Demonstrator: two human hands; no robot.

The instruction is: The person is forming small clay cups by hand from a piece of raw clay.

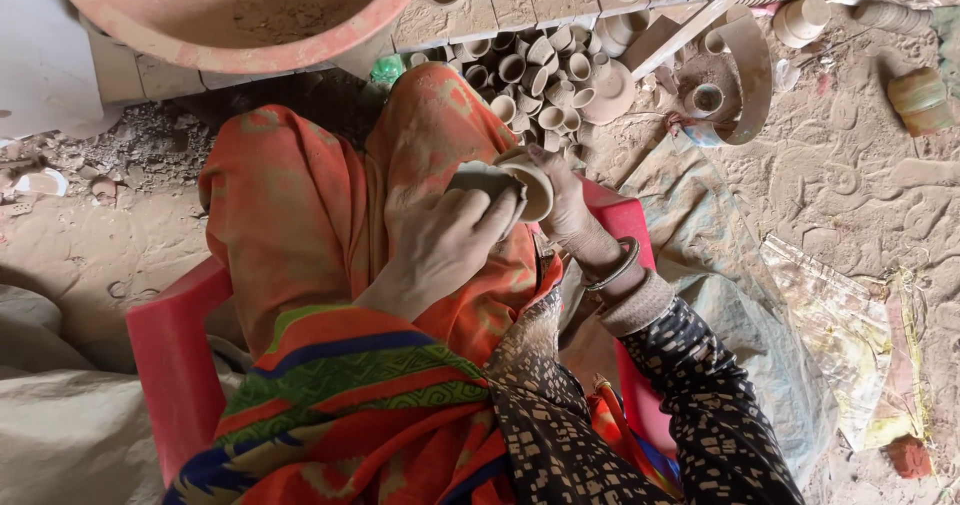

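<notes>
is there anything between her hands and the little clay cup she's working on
Nothing visible. The right hand grips the small clay cup directly, and the left hand presses a grey pad against its side. The pile of clay cups lies beyond, on the ground.

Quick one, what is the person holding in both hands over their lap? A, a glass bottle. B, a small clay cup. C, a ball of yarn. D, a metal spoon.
B: the left hand and the right hand hold a small clay cup, pale and round-rimmed like the clay cups heaped on the ground ahead.
</notes>
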